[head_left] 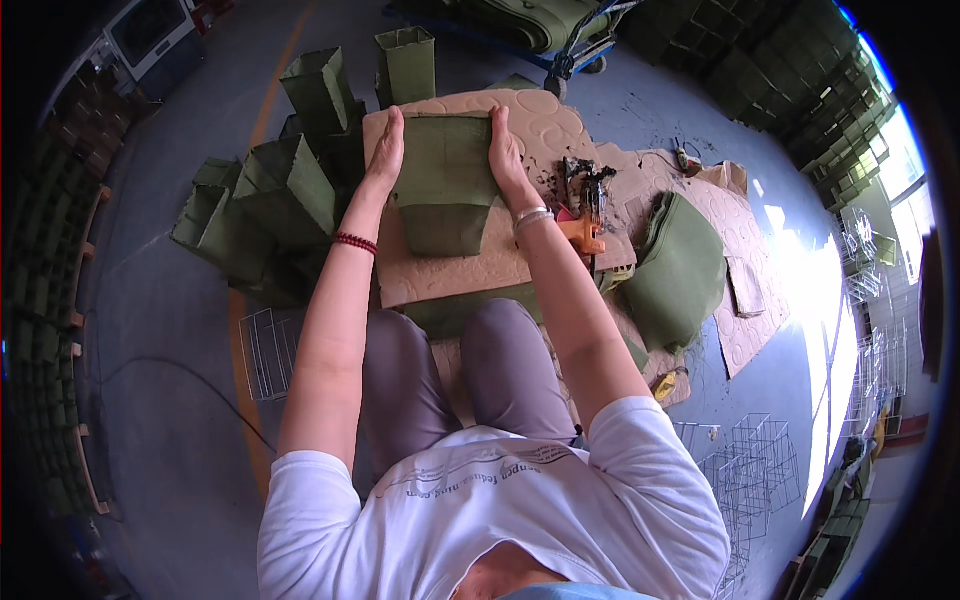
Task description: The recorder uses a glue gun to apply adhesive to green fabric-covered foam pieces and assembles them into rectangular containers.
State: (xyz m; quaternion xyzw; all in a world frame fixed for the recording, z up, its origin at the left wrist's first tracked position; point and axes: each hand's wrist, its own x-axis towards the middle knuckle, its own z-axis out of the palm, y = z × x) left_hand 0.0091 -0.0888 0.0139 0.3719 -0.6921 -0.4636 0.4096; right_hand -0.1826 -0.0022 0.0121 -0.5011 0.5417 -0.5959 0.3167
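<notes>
In front of me, a dark green felt-like box (445,160) lies on a low work surface covered with tan embossed sheet (400,285). Its far part is wide and flat, and a narrower folded part faces me. My left hand (387,152) presses along its left side, fingers stretched forward. On the opposite side my right hand (507,155) does the same, so the box is held between both palms. An orange and black hand tool (585,230), perhaps a stapler, lies right of my right wrist among dark scraps.
Several open green boxes (288,185) stand at the left. Stacked green sheets (675,270) lie at the right. Behind is a blue cart (565,60) with green rolls. Wire frames (750,465) rest on the floor at lower right, another wire frame (268,355) at left. A cable (190,370) crosses the floor.
</notes>
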